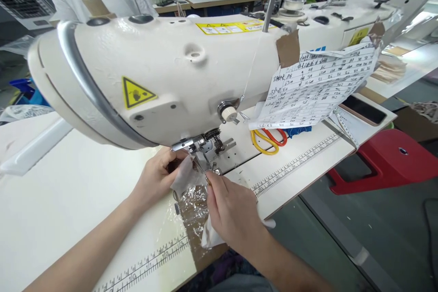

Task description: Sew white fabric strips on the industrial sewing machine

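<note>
A cream industrial sewing machine (pixel 171 73) fills the middle of the view, its presser foot (pixel 205 155) just above my hands. My left hand (pixel 159 175) pinches a small piece of white fabric (pixel 185 178) right beside the foot. My right hand (pixel 232 212) holds the near end of the same fabric, fingertips close to the needle area. A patch of clear, shiny tape (pixel 193 207) covers the table under the fabric.
Yellow and red scissor handles (pixel 268 139) lie behind the machine bed. A handwritten paper sheet (pixel 318 86) is taped to the machine arm. A ruler strip (pixel 297 164) runs along the white table's front edge. A phone (pixel 362 109) and a red stool (pixel 383 159) are at right.
</note>
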`<action>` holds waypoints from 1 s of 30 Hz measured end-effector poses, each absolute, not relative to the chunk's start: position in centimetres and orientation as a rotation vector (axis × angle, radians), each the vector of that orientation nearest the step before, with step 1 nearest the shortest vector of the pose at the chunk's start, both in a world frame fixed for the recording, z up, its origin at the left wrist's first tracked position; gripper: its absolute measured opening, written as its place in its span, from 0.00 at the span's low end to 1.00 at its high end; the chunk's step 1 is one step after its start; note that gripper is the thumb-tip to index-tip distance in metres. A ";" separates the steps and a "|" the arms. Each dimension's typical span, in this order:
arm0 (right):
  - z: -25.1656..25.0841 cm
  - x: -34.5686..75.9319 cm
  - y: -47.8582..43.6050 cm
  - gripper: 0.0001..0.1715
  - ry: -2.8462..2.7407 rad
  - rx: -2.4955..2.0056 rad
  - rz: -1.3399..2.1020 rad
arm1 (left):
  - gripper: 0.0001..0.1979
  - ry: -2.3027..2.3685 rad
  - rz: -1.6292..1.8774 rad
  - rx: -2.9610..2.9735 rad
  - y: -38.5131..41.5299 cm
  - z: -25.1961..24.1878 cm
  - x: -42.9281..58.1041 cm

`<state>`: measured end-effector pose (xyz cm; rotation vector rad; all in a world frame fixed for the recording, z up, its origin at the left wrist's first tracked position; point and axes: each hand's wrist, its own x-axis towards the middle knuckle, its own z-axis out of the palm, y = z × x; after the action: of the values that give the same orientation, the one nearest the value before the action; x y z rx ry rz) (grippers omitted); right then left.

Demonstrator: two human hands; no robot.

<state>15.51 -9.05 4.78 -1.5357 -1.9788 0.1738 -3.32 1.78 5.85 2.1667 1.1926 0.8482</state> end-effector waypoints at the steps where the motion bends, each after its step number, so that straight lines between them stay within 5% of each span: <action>1: 4.8 15.5 -9.1 0.17 -1.979 -1.538 0.171 | 0.14 1.202 0.844 2.180 1.8 5.9 -3.3; 30: 4.9 15.4 -9.0 0.16 -1.971 -1.550 0.147 | 0.13 1.201 0.837 2.364 1.7 5.8 -2.9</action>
<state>15.35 -9.04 4.95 -1.5496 -1.9710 0.1469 -2.92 1.68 5.76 2.3643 1.2008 0.8366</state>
